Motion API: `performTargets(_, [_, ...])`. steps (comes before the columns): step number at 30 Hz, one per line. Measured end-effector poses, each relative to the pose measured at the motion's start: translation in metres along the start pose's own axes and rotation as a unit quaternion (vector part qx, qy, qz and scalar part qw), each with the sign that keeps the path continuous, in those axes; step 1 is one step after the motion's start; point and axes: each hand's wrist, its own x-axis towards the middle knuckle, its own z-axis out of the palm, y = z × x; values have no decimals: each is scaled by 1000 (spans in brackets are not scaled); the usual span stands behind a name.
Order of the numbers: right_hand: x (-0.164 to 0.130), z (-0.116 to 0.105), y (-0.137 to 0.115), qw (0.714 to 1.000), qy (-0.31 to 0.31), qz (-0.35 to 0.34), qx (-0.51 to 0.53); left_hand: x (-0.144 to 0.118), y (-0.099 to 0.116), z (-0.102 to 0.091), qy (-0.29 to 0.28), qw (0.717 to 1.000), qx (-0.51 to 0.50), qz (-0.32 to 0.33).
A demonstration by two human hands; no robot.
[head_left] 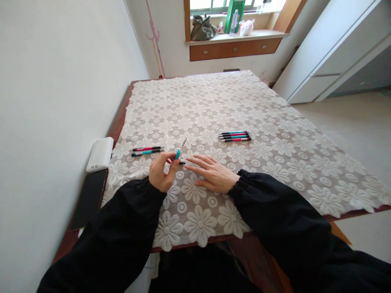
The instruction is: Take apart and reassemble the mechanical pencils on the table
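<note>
**Teal barrel pinched, refill jutting out**

The left hand pinches the barrel, likely to steady the refill, which points to one o'clock. The right hand has spread fingers, gripping nothing, near a dark pen piece the left hand partly hides. Two pens lie at the left hand's ten o'clock, four pens at the right's one.

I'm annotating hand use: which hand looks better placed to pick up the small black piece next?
Probably the right hand: it appears empty, spread palm down, and lies close to the small black piece. The left hand is occupied, pinching the blue pen part.
</note>
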Motion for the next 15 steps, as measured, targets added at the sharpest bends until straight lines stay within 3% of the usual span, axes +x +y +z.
performTargets(6, [7, 6, -5, 995, -60, 44, -70, 0, -1, 1, -17, 1000, 8, -7])
performTargets(9, [18, 7, -1, 994, -72, 28, -71, -1, -1, 1, -11, 1000, 2, -15])
performTargets(12, [30, 7, 3, 997, -42, -14, -56, -1, -2, 1, -5, 1000, 5, -16])
performTargets(15, [31, 3, 9, 999, 27, -29, -36, -1, -2, 0, -13, 1000, 8, -11])
